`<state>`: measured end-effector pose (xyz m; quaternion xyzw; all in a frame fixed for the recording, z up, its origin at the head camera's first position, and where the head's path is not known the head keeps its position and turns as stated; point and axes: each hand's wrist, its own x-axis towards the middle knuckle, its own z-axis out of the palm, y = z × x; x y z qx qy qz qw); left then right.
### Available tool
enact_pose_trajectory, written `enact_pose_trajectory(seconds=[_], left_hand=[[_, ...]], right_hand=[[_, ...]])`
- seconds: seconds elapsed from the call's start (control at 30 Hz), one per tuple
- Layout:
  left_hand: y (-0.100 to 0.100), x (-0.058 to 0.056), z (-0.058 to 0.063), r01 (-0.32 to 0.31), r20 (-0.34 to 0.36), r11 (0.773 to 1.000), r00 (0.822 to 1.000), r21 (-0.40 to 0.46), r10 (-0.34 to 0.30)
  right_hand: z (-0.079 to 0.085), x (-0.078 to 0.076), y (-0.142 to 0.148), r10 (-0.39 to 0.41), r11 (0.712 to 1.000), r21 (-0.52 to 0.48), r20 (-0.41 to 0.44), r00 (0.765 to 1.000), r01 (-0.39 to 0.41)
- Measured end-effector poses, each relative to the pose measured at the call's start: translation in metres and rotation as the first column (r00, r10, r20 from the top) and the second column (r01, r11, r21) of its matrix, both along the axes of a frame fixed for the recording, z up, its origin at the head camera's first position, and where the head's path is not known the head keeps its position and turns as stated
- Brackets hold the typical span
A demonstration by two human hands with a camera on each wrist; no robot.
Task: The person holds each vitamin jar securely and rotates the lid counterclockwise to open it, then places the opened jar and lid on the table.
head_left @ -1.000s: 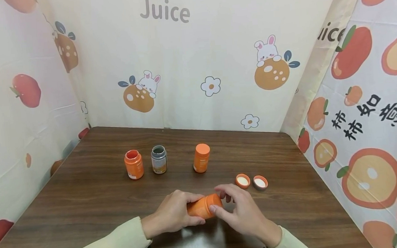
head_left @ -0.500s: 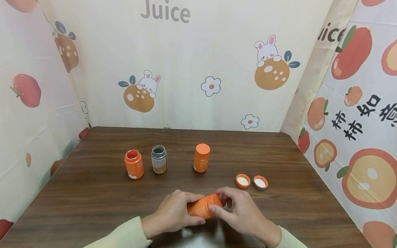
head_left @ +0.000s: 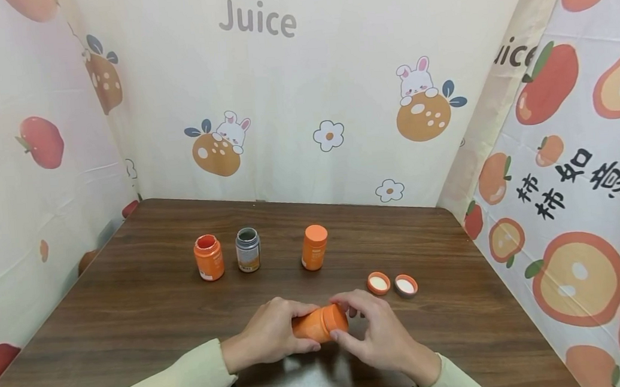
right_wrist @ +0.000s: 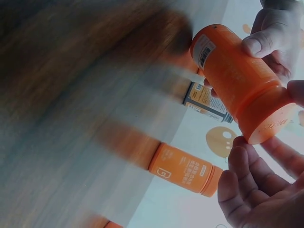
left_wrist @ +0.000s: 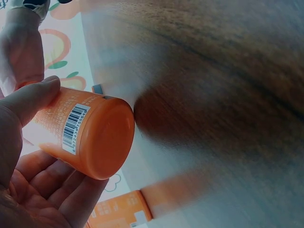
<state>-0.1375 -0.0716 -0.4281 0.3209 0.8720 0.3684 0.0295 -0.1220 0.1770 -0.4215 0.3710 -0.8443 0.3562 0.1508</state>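
Observation:
My left hand (head_left: 276, 334) grips the body of an orange bottle (head_left: 310, 326), tilted on its side, lid to the right. In the left wrist view its base and a barcode label (left_wrist: 76, 128) show between thumb and fingers. The thumb and fingertips of my right hand (head_left: 376, 333) are at opposite edges of the bottle's orange lid (right_wrist: 268, 116), pinching it. The lid sits on the bottle's neck. Behind the hands, a second lidded orange bottle (head_left: 314, 250) stands upright.
Toward the back left stand an orange bottle (head_left: 210, 263) and a grey bottle (head_left: 249, 257), both without lids. Two lids, an orange one (head_left: 378, 283) and a dark-sided one (head_left: 405, 285), lie inside-up beyond my right hand. A printed curtain (head_left: 282, 99) borders the table (head_left: 135, 313).
My right hand's fingers and thumb have shifted around the lid, the thumb sliding down toward its lower edge. The left hand and bottle have stayed put.

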Motion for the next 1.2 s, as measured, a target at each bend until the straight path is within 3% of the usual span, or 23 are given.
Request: enact_pose_trajectory(seconds=[0.57, 1.03, 1.2], left_hand=[[-0.0005, 0.0009, 0.0013, 0.009, 0.007, 1.000, 1.000, 0.011, -0.010], [-0.0005, 0.0006, -0.0004, -0.007, -0.004, 1.000, 1.000, 0.008, 0.007], [-0.0006, 0.0004, -0.0004, -0.009, 0.007, 1.000, 1.000, 0.008, 0.009]], right_hand=[[0.0011, 0.0023, 0.0002, 0.066, 0.998, -0.011, -0.016, 0.998, -0.066], [-0.0010, 0.0029, -0.0038, -0.116, 0.993, -0.012, 0.014, 0.993, 0.116], [-0.0020, 0.0029, -0.0041, -0.134, 0.991, 0.005, 0.041, 0.990, 0.134]])
